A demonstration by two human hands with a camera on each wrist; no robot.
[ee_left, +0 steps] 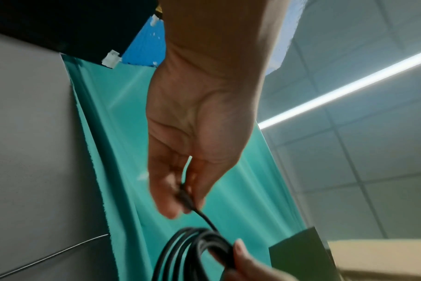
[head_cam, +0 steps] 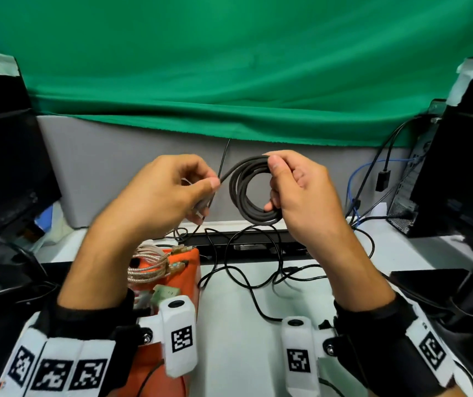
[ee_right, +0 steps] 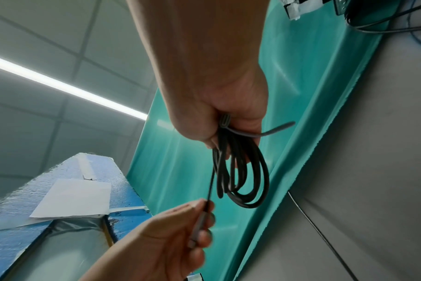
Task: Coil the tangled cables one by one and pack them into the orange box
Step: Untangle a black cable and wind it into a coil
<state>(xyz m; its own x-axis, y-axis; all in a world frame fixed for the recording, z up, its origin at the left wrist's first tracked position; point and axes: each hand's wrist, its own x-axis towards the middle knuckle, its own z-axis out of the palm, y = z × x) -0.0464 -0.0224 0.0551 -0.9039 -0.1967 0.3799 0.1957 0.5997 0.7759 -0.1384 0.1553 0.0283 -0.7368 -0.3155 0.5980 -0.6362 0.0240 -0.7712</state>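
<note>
A dark grey cable is wound into a round coil held in the air above the table. My right hand grips the coil's right side, thumb on top. My left hand pinches the cable's free end with its grey plug just left of the coil. The orange box stands below my left forearm with a coiled braided beige cable and other pieces in it. A thin black cable lies tangled on the white table.
Black monitors and a computer tower flank the table. A black bar-shaped device lies behind the tangle. More cables hang at the right. A grey partition and green cloth close off the back.
</note>
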